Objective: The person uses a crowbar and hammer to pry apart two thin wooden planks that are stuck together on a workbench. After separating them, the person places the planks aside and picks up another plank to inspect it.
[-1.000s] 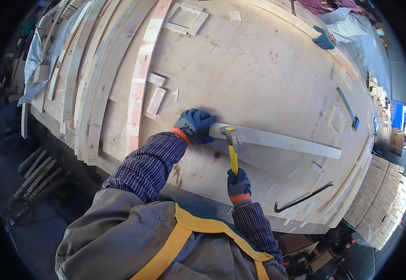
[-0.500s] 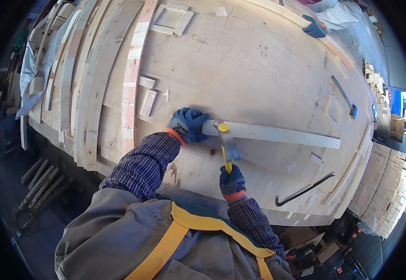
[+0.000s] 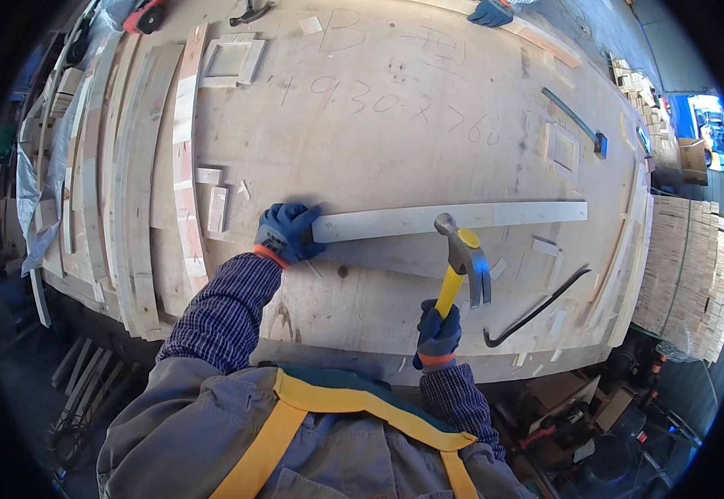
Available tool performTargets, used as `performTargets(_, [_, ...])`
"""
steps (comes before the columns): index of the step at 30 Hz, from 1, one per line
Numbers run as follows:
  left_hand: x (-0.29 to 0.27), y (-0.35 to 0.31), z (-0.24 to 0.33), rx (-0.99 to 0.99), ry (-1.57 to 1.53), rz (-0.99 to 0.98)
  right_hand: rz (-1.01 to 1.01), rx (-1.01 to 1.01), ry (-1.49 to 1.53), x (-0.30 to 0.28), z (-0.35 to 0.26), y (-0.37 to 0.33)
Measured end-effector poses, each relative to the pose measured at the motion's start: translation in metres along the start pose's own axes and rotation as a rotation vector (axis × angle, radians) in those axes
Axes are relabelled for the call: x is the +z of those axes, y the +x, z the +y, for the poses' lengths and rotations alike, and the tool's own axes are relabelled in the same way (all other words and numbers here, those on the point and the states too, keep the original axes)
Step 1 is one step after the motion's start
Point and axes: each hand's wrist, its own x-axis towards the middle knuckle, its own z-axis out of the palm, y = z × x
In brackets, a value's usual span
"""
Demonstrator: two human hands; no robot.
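A long, pale wooden strip [image 3: 379, 221] lies across the large plywood sheet [image 3: 362, 303]. Its left end is held by my left hand [image 3: 285, 233], in a blue-grey glove with an orange cuff, fingers closed round it. My right hand [image 3: 439, 334], gloved alike, is wrapped round the yellow handle of a claw hammer [image 3: 450, 291]. The hammer head shows in front of the strip's near edge, claw pointing right; whether it touches the strip I cannot tell. A black crowbar [image 3: 537, 313] rests on the plywood to the right of my right hand.
Long strips [image 3: 184, 141] line the left side. Small wooden frames [image 3: 231, 60] and offcuts [image 3: 217, 208] are scattered about. A long-handled tool [image 3: 574, 115] lies at right, a second hammer [image 3: 252, 12] at the far edge. Another person's gloved hand [image 3: 490, 12] is beyond. Stacked wood [image 3: 682, 266] stands right.
My view has turned and shifted. The hammer has moved right along the strip, away from my left hand, which stays on the strip's end.
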Motion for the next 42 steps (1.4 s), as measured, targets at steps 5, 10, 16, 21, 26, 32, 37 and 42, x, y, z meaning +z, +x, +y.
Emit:
performTargets(5, [0.001, 0.0, 0.002, 0.003, -0.038, -0.027, -0.206, 0.105, -0.786, 0.036, 0.012, 0.016])
performTargets(10, [0.0, 0.001, 0.001, 0.021, 0.013, 0.009, -0.185, 0.179, -0.268, 0.027, 0.011, 0.003])
performTargets(16, [-0.006, 0.002, 0.004, -0.003, -0.049, 0.0, -0.117, 0.02, -0.536, 0.018, 0.015, 0.018])
performTargets(21, [-0.004, 0.004, 0.003, -0.021, -0.012, -0.062, -0.125, 0.293, -0.442, 0.005, 0.011, 0.027])
performTargets(26, [-0.001, 0.001, 0.002, -0.083, -0.004, -0.131, -0.048, -0.011, -0.531, 0.016, 0.004, 0.017])
performTargets(32, [0.012, -0.002, 0.0, -0.07, 0.014, -0.093, -0.151, 0.242, -0.636, 0.021, 0.016, 0.019])
performTargets(37, [-0.018, -0.017, -0.032, -0.082, 0.166, -0.133, -0.024, 0.328, -0.354, -0.013, 0.025, -0.009])
performTargets(42, [-0.059, -0.022, -0.017, 0.102, 0.166, 0.125, 0.156, 0.567, 0.295, -0.034, 0.023, -0.006])
